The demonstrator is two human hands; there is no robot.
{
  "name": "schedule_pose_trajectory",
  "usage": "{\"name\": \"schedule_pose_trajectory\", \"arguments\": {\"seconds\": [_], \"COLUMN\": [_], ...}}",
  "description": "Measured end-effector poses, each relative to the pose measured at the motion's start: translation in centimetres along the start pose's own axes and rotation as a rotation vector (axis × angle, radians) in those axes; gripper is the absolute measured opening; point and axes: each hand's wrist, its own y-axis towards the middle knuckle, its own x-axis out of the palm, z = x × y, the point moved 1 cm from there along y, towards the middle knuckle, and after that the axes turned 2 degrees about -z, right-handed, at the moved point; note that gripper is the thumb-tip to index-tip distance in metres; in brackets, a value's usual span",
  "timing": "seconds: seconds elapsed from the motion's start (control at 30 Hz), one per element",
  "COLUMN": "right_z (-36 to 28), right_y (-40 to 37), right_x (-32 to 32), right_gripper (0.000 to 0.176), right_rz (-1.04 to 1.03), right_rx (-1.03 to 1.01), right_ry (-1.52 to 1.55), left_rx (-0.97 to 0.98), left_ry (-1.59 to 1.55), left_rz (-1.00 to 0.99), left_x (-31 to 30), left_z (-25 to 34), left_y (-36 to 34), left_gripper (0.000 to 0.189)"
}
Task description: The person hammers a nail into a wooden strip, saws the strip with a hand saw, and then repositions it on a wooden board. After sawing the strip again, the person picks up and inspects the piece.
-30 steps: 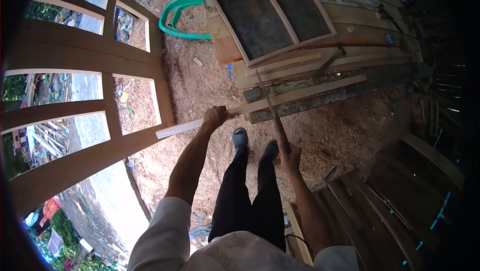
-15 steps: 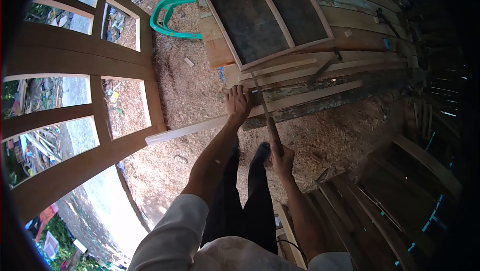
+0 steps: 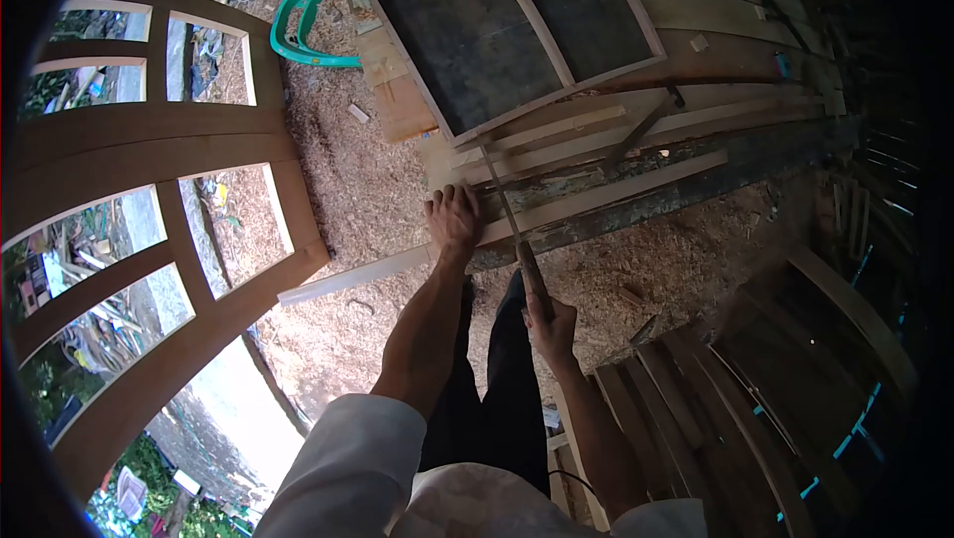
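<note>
My right hand (image 3: 550, 327) is closed around the wooden handle of a handsaw (image 3: 504, 195). Its narrow blade points away from me and crosses a long, pale wooden strip (image 3: 606, 198). Left of the blade, my left hand (image 3: 454, 222) bears down on the same strip, fingers curled over it at the bench edge. The strip's near-left end sticks out past the bench. Whether the blade has cut into the wood cannot be made out. Beyond the saw tip lies a wooden frame (image 3: 569, 87) with two dark panels.
A plank workbench (image 3: 686, 36) carries more strips and a dark angled bar (image 3: 636, 131). A green plastic loop (image 3: 288, 26) lies at its left. A large wooden window-like frame (image 3: 199, 146) stands on the left. Boards (image 3: 686, 409) lean at lower right. Shavings (image 3: 348, 180) cover the ground.
The whole view has shifted, so the bench and both hands appear further left. Both hands keep their grips, and the saw has moved little, if at all, against the strip.
</note>
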Motion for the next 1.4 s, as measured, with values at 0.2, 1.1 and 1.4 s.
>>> {"name": "schedule_pose_trajectory", "arguments": {"seconds": [0.2, 1.1, 1.4], "right_z": [2.0, -1.7, 4.2], "right_y": [0.8, -1.5, -4.0], "right_x": [-1.5, 2.4, 10.0], "right_gripper": [0.042, 0.047, 0.033], "right_rz": [-0.028, -0.013, -0.225], "right_rx": [-0.003, -0.197, -0.078], "right_ry": [-0.061, -0.249, 0.11], "left_rx": [0.044, 0.16, 0.235], "left_ry": [0.017, -0.198, 0.012], "left_rz": [0.081, 0.039, -0.14], "left_x": [0.3, -2.9, -1.4], "left_z": [0.2, -9.9, -18.2], "left_y": [-0.5, -2.7, -6.7], "left_gripper": [0.022, 0.018, 0.038]}}
